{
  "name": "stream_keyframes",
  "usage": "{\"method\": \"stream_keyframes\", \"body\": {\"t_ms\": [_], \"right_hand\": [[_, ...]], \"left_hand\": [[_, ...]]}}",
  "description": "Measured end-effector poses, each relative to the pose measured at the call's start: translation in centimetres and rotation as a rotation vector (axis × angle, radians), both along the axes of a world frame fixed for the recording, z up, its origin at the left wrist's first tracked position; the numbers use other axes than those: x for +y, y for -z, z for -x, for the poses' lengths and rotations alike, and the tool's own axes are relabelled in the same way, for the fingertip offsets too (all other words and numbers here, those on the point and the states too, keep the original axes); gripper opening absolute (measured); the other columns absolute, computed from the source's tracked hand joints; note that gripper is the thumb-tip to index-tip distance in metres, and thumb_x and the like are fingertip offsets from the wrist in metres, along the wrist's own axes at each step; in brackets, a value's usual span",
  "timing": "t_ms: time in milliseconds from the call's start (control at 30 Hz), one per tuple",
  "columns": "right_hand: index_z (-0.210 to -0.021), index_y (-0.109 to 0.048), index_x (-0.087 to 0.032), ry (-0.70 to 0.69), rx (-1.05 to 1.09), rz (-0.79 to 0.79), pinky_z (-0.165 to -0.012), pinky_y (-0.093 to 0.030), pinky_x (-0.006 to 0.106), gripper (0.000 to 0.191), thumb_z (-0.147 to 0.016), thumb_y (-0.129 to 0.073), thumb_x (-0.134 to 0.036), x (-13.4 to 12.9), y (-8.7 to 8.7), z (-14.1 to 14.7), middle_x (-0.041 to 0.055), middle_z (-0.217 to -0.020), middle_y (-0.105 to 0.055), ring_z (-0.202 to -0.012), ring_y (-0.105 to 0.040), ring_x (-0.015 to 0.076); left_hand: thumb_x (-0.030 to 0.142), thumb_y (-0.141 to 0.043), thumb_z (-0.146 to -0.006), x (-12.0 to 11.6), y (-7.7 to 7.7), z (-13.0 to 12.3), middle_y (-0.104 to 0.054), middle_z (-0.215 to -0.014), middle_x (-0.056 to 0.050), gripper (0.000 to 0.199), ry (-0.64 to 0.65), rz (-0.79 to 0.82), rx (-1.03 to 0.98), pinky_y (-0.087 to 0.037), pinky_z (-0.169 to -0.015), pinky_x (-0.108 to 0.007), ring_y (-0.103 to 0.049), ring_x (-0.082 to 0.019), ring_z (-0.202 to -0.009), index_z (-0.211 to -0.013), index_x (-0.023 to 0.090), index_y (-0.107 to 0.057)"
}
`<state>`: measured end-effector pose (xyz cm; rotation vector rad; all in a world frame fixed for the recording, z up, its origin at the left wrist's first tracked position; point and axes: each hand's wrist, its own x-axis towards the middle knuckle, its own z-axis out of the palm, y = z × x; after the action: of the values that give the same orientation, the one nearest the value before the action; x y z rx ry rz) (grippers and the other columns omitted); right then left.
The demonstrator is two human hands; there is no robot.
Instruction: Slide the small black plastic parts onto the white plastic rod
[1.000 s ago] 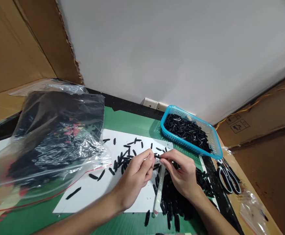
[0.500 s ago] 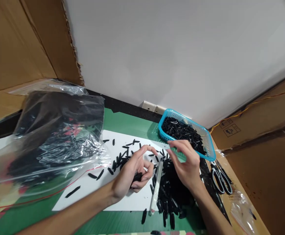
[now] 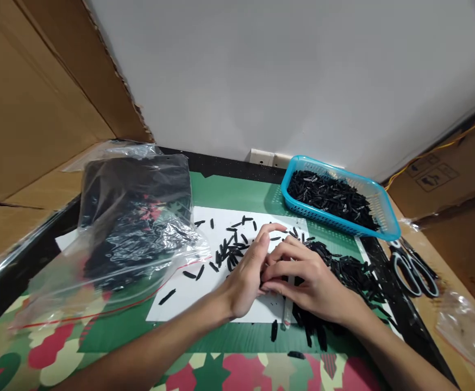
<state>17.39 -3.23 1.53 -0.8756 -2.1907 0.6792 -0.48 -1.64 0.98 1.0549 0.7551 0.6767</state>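
My left hand (image 3: 245, 279) is cupped above the white paper (image 3: 180, 309), its fingers curled inward. Half a second ago black strips showed in its palm; now the other hand covers that spot. My right hand (image 3: 306, 277) reaches across, fingertips bent together into the left palm, and what they pinch is hidden. Loose black strips (image 3: 231, 252) lie scattered on the paper left of the hands. A larger heap of black strips (image 3: 355, 274) spreads to the right, partly under my right forearm. Between them a thin whitish stick (image 3: 287, 312) is mostly covered by my right hand.
A blue plastic basket (image 3: 343, 222) of black strips stands at the back right. Scissors (image 3: 414, 271) lie right of it. A clear zip bag (image 3: 139, 255) with dark contents sits on the left. Cardboard (image 3: 37, 108) and a grey wall (image 3: 241, 81) enclose the table.
My right hand has moved from near the basket down and left into the left palm, its fingers closing. The whole view has shifted, showing more of the patterned front cover.
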Motion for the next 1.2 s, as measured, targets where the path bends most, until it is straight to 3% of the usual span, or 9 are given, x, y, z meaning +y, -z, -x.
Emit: {"method": "stream_keyframes", "body": {"t_ms": [200, 400, 567, 733, 900, 1200], "right_hand": [[-0.1, -0.073, -0.022, -0.004, -0.054, 0.023, -0.092, -0.049, 0.04, 0.007, -0.104, -0.067, -0.021, 0.1, 0.4, 0.3, 0.0048, -0.103, -0.07, -0.101, -0.057, 0.0227], [-0.1, -0.064, -0.02, 0.015, -0.097, 0.021, -0.089, -0.048, 0.038, 0.009, -0.106, -0.059, -0.017, 0.1, 0.8, 0.7, 0.0072, -0.105, -0.066, -0.102, -0.054, 0.0239], [-0.103, -0.06, -0.021, 0.109, 0.109, 0.071, -0.094, -0.048, 0.034, 0.009, -0.107, -0.056, -0.015, 0.5, 0.7, 0.0, 0.0069, -0.11, -0.061, -0.106, -0.057, 0.0211], [-0.101, -0.059, -0.022, 0.246, 0.222, 0.111, -0.085, -0.046, 0.03, 0.01, -0.108, -0.055, -0.016, 1.3, 0.9, -1.3, 0.0039, -0.101, -0.061, -0.094, -0.057, 0.0182], [-0.096, -0.062, -0.021, 0.274, 0.229, 0.186, -0.076, -0.044, 0.027, 0.011, -0.106, -0.059, -0.017, 1.5, 0.9, -1.3, -0.0001, -0.09, -0.065, -0.081, -0.058, 0.015], [-0.105, -0.069, -0.022, 0.309, 0.345, 0.211, -0.084, -0.052, 0.028, 0.006, -0.104, -0.064, -0.021, 1.1, 1.1, -1.0, 0.0008, -0.097, -0.074, -0.088, -0.068, 0.0161]], "left_hand": [[0.071, -0.031, -0.105, 0.3, 0.5, 0.1, -0.041, -0.064, 0.008, 0.062, 0.025, -0.034, -0.035, -0.022, -0.043, -0.018, -0.025, -0.008, -0.048, -0.144, 0.025, -0.046], [0.077, -0.031, -0.102, 0.4, 1.0, 0.1, -0.036, -0.062, 0.009, 0.065, -0.01, 0.052, -0.017, -0.019, -0.042, -0.017, -0.022, -0.008, -0.046, -0.145, 0.03, -0.045], [0.072, -0.033, -0.104, 0.5, 0.6, 0.0, -0.051, -0.063, 0.007, 0.053, -0.086, -0.011, 0.078, -0.019, -0.042, -0.016, -0.026, -0.008, -0.045, -0.13, 0.029, -0.049], [0.057, -0.049, -0.106, 0.5, 0.4, 0.0, -0.047, -0.056, 0.01, 0.03, -0.131, -0.144, 0.14, -0.023, -0.045, -0.014, -0.029, -0.008, -0.048, -0.104, 0.027, -0.046], [0.055, -0.051, -0.107, 0.7, 0.6, -0.1, -0.043, -0.055, 0.01, 0.035, -0.09, -0.193, 0.175, -0.024, -0.046, -0.015, -0.029, -0.007, -0.048, -0.092, 0.024, -0.046], [0.054, -0.051, -0.108, 0.7, 0.4, -0.4, -0.042, -0.057, 0.01, 0.036, -0.128, -0.124, 0.083, -0.022, -0.043, -0.014, -0.028, -0.005, -0.044, -0.089, 0.024, -0.045]]}}
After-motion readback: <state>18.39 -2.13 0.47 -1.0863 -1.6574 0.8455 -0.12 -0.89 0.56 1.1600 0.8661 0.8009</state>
